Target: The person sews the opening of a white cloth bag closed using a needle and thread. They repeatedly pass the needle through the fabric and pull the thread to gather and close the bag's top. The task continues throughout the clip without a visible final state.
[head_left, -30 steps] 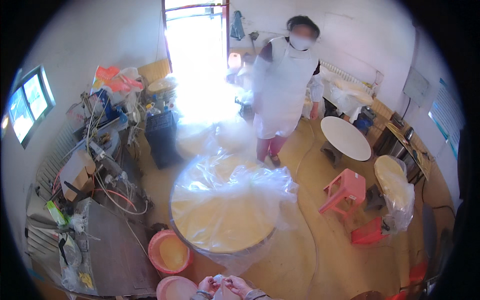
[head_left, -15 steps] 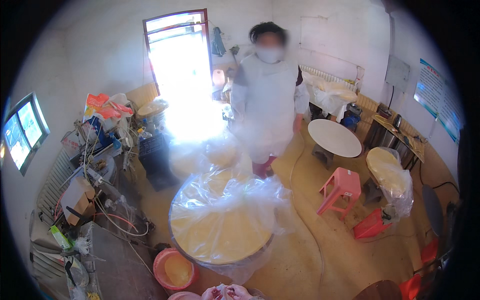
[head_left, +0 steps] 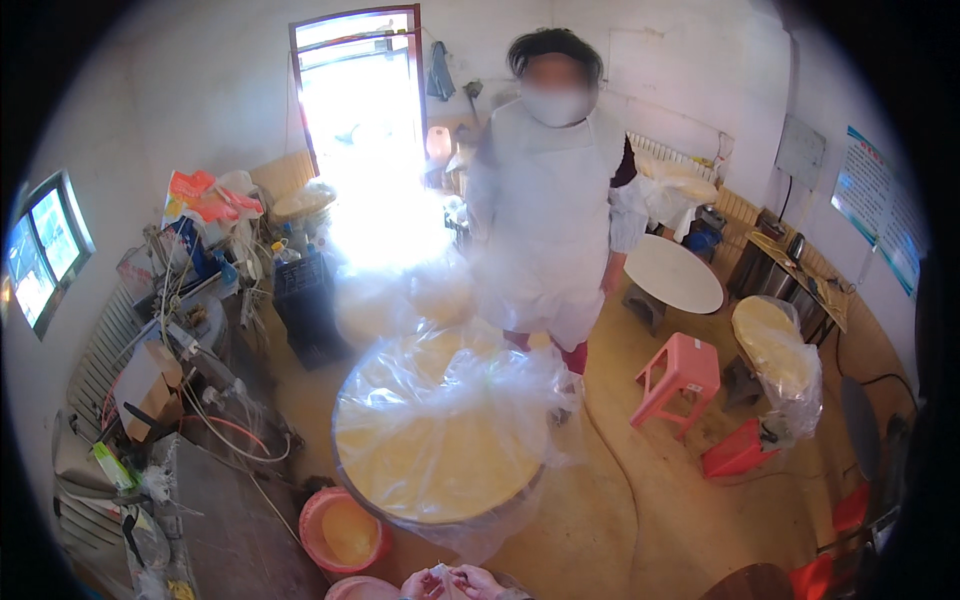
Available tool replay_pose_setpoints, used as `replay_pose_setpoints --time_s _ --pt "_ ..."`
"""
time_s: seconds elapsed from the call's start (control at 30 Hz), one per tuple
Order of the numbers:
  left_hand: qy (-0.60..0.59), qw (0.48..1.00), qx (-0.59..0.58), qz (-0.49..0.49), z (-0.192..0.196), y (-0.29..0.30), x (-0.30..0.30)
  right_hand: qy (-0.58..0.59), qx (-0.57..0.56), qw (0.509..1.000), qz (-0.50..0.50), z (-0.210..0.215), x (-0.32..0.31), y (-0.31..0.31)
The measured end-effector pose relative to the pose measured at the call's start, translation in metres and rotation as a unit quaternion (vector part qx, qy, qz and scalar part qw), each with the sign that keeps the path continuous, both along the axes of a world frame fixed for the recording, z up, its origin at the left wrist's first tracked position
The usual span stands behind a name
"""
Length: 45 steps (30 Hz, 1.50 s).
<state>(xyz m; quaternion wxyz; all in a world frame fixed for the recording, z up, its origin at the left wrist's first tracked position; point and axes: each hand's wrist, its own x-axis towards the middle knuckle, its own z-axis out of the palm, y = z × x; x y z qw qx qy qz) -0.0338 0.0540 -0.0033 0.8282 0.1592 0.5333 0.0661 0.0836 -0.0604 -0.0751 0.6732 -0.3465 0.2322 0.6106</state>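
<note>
Hands meet at the six o'clock edge: the left hand [head_left: 425, 584] and right hand [head_left: 478, 580] are curled together, pinching a scrap of clear plastic film [head_left: 445, 574]; how tightly cannot be told. Just beyond them, toward twelve o'clock, stands a round table [head_left: 440, 450] stacked with pale flat sheets under a crumpled plastic cover. A pink basin [head_left: 343, 530] sits at its eight o'clock. Another person in a white apron [head_left: 550, 220] stands across the table, a pink stool [head_left: 680, 375] at three o'clock.
</note>
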Motion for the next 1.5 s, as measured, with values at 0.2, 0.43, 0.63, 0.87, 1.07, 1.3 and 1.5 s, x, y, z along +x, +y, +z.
replay_pose_setpoints --time_s 0.2,0.43,0.63,0.87,1.07,1.3,1.5 --pt "-0.028 0.999 -0.017 0.016 -0.007 0.000 -0.004 -0.012 -0.020 1.000 0.009 -0.005 -0.001 -0.001" --pt "-0.020 1.000 0.008 0.005 -0.004 0.000 -0.004 -0.020 -0.039 0.999 0.019 0.003 0.003 0.002" --pt "-0.008 0.999 0.037 -0.025 0.026 -0.008 0.004 -0.016 -0.052 0.997 0.054 0.027 0.013 -0.005" --pt "-0.023 0.998 0.046 -0.027 0.032 -0.013 0.010 -0.013 -0.046 0.998 0.050 0.064 0.017 -0.005" --pt "-0.056 0.998 0.034 0.000 0.014 -0.013 0.005 -0.010 -0.039 0.998 0.051 0.071 0.018 -0.007" --pt "-0.056 0.998 0.026 0.022 0.015 -0.016 0.006 0.010 0.013 0.998 0.058 0.057 0.019 -0.011" --pt "-0.037 0.998 0.053 0.010 0.034 -0.023 0.010 0.004 -0.001 0.999 0.052 0.051 0.017 -0.013"
